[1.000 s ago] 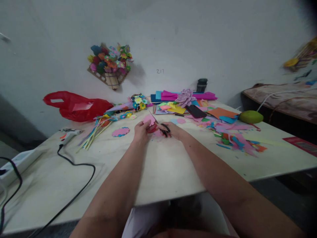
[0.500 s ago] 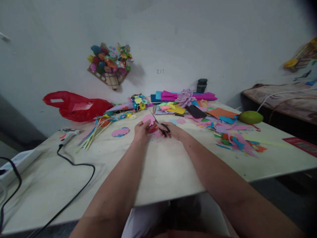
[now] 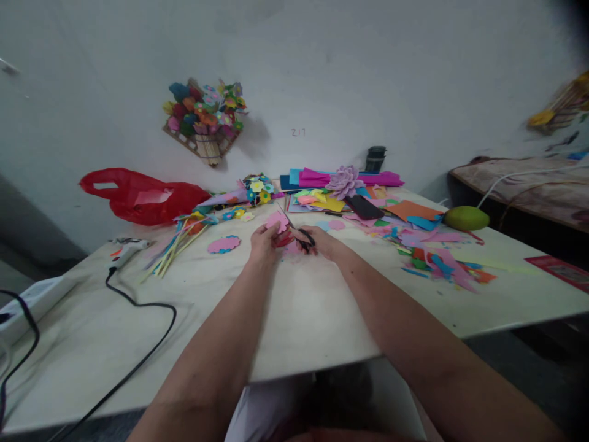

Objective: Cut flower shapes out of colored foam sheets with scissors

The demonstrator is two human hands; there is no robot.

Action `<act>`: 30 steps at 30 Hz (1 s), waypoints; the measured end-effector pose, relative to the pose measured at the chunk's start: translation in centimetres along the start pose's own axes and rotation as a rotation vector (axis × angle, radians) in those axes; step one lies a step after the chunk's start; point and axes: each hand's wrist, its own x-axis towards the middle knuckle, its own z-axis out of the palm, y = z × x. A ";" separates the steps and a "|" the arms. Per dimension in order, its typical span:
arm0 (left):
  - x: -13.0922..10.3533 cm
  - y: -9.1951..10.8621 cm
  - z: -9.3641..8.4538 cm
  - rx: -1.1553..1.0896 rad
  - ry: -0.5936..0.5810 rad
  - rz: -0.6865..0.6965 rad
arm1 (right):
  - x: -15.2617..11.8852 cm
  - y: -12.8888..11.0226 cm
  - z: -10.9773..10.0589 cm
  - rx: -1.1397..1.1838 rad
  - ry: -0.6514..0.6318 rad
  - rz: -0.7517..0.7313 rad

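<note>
Pinched in my left hand (image 3: 264, 240) is a pink scallop-edged paper piece (image 3: 277, 221), with something red just below it. My right hand (image 3: 319, 241) grips black-handled scissors (image 3: 305, 239), their blades pointing up and left beside the pink piece. Small pink scraps (image 3: 292, 248) lie on the table beneath both hands. To the left of my left hand, a pink scalloped disc (image 3: 223, 244) rests on a blue one.
On the white table (image 3: 313, 319) are a red bag (image 3: 142, 199), a glue gun (image 3: 129, 253) with its black cord, thin sticks (image 3: 172, 252), a phone (image 3: 364, 207), paper scraps (image 3: 448, 267) and a green fruit (image 3: 466, 218). A power strip (image 3: 37, 301) sits at left.
</note>
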 end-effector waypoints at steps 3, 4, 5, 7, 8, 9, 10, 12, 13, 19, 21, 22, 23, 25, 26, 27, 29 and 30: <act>0.1 -0.1 0.0 -0.008 -0.003 0.002 | 0.0 0.0 0.0 0.002 -0.003 -0.003; 0.1 -0.1 0.0 -0.010 -0.006 0.005 | 0.0 0.0 0.0 0.002 -0.003 -0.003; 0.1 -0.1 0.0 -0.012 -0.007 0.007 | 0.0 0.0 0.0 -0.001 -0.004 -0.002; 0.1 -0.1 0.0 -0.011 -0.002 0.009 | 0.0 -0.1 0.1 -0.011 -0.003 -0.001; 0.1 -0.1 0.0 -0.009 0.003 0.007 | 0.0 -0.2 0.1 -0.018 -0.001 -0.001; 0.0 -0.1 0.1 -0.008 0.009 0.005 | -0.1 -0.2 0.2 -0.024 0.003 0.001; 0.0 0.0 0.1 -0.007 0.013 0.002 | -0.1 -0.3 0.2 -0.028 0.007 0.004; 0.0 0.0 0.1 -0.012 0.013 -0.003 | -0.1 -0.5 0.3 -0.032 0.011 0.008; -0.1 0.0 0.1 -0.017 0.012 -0.004 | -0.2 -0.5 0.3 -0.034 0.013 0.008; -0.2 0.1 0.3 -0.014 0.009 -0.002 | -0.2 -0.6 0.3 -0.034 0.025 -0.001; -0.2 0.1 0.3 -0.019 0.010 0.002 | -0.3 -0.6 0.3 -0.034 0.028 -0.001; -0.2 0.0 0.3 -0.022 0.007 0.003 | -0.3 -0.7 0.4 -0.035 0.031 0.005; -0.1 0.0 0.2 -0.024 0.003 0.005 | -0.4 -0.8 0.4 -0.037 0.035 0.011; 0.0 -0.1 0.0 -0.031 -0.003 0.010 | -0.4 -0.9 0.5 -0.039 0.039 0.017; 0.1 -0.2 0.0 -0.037 -0.004 0.014 | -0.4 -1.0 0.5 -0.041 0.038 0.015; 0.2 -0.2 -0.1 -0.043 -0.005 0.018 | -0.4 -1.0 0.5 -0.042 0.035 0.011; 0.2 -0.2 -0.2 -0.045 -0.002 0.021 | -0.4 -1.0 0.5 -0.045 0.031 0.012; 0.3 -0.2 -0.2 -0.041 0.003 0.018 | -0.4 -1.0 0.5 -0.046 0.032 0.016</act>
